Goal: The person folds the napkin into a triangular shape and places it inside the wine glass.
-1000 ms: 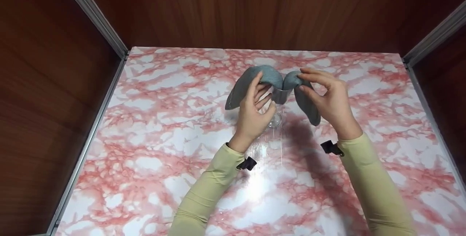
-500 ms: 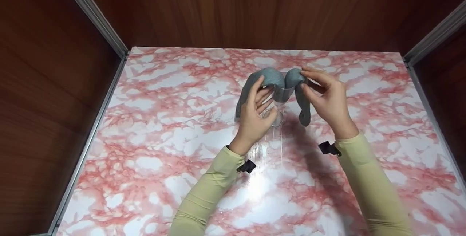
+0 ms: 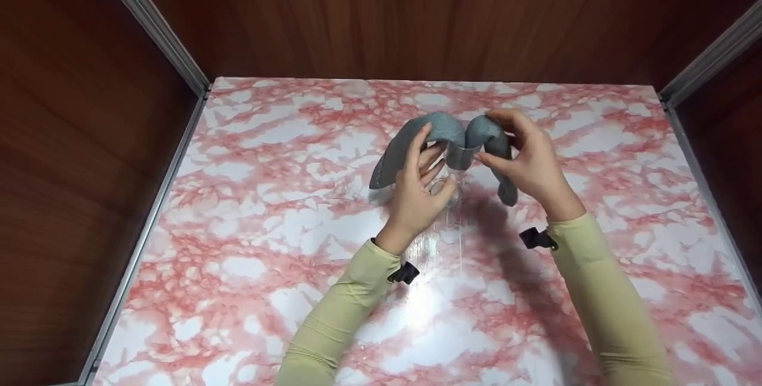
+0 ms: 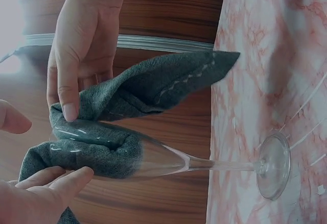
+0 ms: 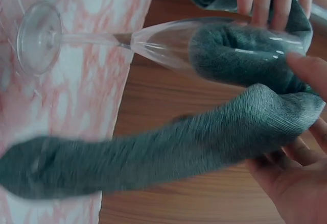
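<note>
A clear champagne flute (image 3: 455, 162) stands on the pink marble table (image 3: 268, 225). A grey cloth (image 3: 443, 124) is stuffed into its bowl, and both ends hang out over the rim. My left hand (image 3: 419, 186) holds the bowl from the left, fingers curled round the glass (image 5: 163, 43). My right hand (image 3: 524, 159) pinches the cloth (image 5: 179, 147) at the rim on the right. In the left wrist view the cloth (image 4: 153, 86) fills the upper bowl and the round foot (image 4: 273, 165) rests on the table.
Dark wooden walls with metal corner rails (image 3: 155, 28) enclose the table on the left, back and right. Both arms wear pale yellow sleeves with a black clip (image 3: 405, 273) at each wrist.
My right hand has closed in on the rim and turned with the cloth. The cloth's hanging ends swung inward, then out again. The glass stays in place.
</note>
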